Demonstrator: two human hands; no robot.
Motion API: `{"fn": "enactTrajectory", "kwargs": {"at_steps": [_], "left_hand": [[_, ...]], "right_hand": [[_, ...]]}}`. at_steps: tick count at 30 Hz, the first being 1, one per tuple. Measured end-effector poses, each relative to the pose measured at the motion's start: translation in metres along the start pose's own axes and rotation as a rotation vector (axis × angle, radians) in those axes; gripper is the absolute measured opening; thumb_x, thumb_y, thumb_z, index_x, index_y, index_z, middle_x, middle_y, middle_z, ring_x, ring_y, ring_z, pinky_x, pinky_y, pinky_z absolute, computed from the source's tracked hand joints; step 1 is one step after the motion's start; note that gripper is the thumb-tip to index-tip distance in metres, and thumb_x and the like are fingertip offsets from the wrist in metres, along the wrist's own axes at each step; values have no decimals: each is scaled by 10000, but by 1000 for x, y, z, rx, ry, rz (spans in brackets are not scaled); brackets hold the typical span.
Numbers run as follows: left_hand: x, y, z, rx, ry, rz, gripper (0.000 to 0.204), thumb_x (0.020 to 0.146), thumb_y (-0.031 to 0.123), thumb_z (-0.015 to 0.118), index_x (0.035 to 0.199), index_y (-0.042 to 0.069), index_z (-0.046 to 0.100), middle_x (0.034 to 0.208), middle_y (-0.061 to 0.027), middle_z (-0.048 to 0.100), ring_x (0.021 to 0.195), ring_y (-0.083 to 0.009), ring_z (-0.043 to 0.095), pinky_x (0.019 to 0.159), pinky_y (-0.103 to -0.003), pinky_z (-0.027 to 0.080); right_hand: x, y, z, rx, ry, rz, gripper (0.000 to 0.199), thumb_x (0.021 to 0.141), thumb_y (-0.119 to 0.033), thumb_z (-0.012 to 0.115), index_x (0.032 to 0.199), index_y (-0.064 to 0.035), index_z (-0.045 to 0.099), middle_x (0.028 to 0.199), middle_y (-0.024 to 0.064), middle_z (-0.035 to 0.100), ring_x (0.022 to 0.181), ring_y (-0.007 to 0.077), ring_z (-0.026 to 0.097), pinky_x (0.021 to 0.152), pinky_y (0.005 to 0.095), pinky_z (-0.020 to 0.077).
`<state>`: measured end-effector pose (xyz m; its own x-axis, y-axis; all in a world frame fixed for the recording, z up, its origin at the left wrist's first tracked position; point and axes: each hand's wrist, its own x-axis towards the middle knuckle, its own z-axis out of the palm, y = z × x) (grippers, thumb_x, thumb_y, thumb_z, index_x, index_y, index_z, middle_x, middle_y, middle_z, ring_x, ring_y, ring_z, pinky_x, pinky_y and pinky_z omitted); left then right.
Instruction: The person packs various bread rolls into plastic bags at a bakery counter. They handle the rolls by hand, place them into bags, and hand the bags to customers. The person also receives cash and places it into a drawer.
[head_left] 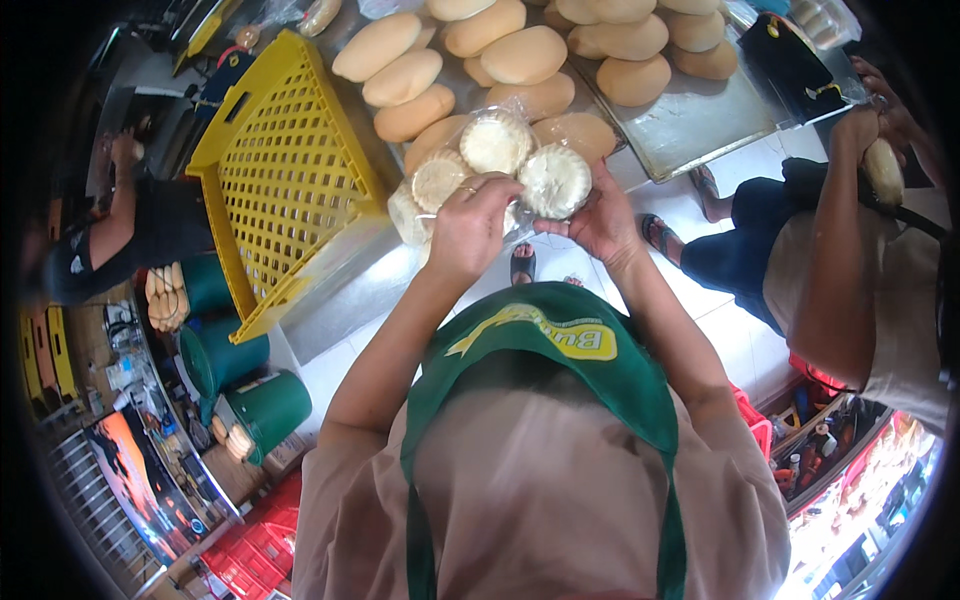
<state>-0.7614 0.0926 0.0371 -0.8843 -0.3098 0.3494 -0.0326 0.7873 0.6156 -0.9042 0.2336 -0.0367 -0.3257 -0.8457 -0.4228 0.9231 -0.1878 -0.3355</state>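
Note:
My right hand (608, 218) grips a round pale pie (556, 182) in clear plastic, with the thumb below and the fingers along its right side. Beside it my left hand (474, 222) is closed, its fingertips pinching the clear plastic wrapping at the pie's left edge. Two more wrapped round pies, one whitish (496, 142) and one browner (440, 180), lie just beyond my hands at the table's near edge. Further wrapped pieces are partly hidden behind my left hand.
Several long bread loaves (525, 54) cover the metal table beyond. To the left leans a yellow plastic crate (290, 170); a metal tray (695, 125) holds more loaves at right. A person (850, 250) stands on the right holding a wrapped loaf; another person (130, 235) is at left. Green buckets (268, 408) stand lower left.

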Motion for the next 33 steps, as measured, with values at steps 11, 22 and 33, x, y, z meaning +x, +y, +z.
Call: {"fn": "enactTrajectory", "kwargs": {"at_steps": [11,22,33], "left_hand": [[83,-11,25,41,-463,20,331,840,151,687,1157,63,650,1063,-183,676,989,-373,637,856,-421,503],[128,-36,27,25,-867,-113,631,676,437,846,1119,32,651,994,-160,687,947,-285,656,845,-380,500],[108,-38,10,-960,-90,-704,554,877,368,729,1273,46,513,1121,-24,619,968,-124,613,670,-277,487]], "right_hand": [[-2,10,-9,58,62,-71,624,1015,-551,372,1416,-73,400,1311,153,557,1141,345,611,858,499,574],[4,0,6,-3,120,-83,605,1037,-536,311,1371,-47,434,1274,140,579,1082,277,635,881,441,553],[-9,11,-9,-176,165,-185,636,1022,-535,365,1434,-50,362,1190,174,581,1047,308,624,869,434,539]]}}
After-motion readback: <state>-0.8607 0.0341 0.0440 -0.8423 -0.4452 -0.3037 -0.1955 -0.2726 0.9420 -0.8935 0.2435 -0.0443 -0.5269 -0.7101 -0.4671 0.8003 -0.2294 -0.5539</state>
